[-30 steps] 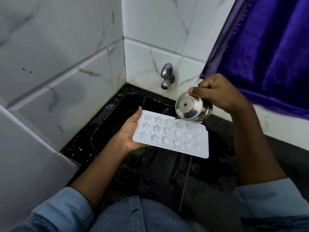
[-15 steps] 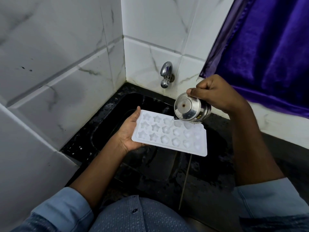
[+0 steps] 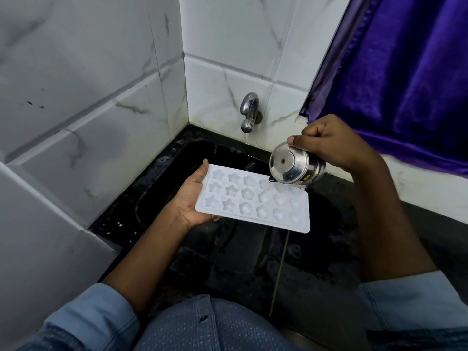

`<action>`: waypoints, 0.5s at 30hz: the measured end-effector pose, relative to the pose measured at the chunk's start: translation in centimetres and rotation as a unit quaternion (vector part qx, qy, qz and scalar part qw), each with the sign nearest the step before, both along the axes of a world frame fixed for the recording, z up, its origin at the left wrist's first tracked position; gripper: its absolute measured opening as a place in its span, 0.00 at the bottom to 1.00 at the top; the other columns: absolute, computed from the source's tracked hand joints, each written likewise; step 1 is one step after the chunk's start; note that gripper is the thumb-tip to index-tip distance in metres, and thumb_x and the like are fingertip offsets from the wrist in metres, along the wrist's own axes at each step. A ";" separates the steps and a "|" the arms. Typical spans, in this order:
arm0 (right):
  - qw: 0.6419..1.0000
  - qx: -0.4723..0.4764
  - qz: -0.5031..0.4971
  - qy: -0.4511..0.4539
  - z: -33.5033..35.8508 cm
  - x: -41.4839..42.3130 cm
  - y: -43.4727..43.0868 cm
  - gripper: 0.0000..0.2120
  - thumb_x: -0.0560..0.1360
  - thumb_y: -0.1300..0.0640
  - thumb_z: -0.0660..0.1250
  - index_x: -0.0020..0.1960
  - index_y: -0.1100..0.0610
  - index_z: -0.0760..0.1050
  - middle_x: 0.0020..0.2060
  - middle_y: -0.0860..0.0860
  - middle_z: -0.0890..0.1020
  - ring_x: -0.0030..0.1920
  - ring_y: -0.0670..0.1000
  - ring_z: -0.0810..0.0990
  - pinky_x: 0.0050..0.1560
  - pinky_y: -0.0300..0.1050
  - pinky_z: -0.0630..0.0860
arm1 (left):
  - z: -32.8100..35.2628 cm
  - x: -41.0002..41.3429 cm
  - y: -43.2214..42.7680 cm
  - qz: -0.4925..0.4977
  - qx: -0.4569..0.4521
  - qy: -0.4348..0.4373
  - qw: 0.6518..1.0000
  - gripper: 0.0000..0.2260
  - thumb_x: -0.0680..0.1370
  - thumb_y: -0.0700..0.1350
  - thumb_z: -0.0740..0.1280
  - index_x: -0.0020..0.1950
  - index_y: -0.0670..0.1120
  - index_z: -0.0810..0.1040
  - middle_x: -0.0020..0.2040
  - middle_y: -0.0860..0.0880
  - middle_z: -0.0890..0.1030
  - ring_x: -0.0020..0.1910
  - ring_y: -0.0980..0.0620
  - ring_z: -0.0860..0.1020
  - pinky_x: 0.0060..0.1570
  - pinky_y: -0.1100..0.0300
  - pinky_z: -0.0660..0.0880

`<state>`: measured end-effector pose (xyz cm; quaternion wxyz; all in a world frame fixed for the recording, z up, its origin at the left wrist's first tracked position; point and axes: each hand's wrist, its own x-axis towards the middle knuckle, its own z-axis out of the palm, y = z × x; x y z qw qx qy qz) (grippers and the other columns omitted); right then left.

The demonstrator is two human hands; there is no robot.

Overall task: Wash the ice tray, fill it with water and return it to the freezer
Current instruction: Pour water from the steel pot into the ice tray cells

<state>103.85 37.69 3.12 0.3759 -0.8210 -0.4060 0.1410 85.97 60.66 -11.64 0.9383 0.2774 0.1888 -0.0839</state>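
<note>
My left grip (image 3: 192,198) cups the short end of the tray (image 3: 253,201), thumb along the edge and fingers curled underneath, so the tray juts out to its right, above the black sink (image 3: 162,178). My right grip (image 3: 336,145) is wrapped round a steel cup (image 3: 296,168), tipped with its base toward me and its lip down at the tray's far row, just below-left of that grip (whether lip and tray touch I cannot tell). The tap (image 3: 249,112) sits on the wall beyond both grips.
</note>
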 end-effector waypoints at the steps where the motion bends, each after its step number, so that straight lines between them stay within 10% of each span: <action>1: 1.000 -0.001 -0.003 -0.003 0.0 0.0 -0.1 0.28 0.79 0.52 0.74 0.30 0.66 0.67 0.24 0.57 0.66 0.27 0.54 0.64 0.32 0.51 0.63 | -0.1 0.0 0.1 0.001 -0.001 0.002 1.000 0.34 0.83 0.68 0.58 0.77 0.44 0.74 0.74 0.37 0.77 0.72 0.35 0.76 0.70 0.35 0.70; 15: 1.000 0.006 -0.009 -0.003 0.3 0.3 -0.7 0.28 0.79 0.52 0.74 0.32 0.70 0.67 0.26 0.58 0.66 0.28 0.54 0.64 0.33 0.49 0.62 | 0.0 0.5 0.5 0.012 0.010 0.009 1.000 0.33 0.83 0.68 0.58 0.77 0.45 0.74 0.73 0.38 0.78 0.71 0.36 0.77 0.69 0.35 0.71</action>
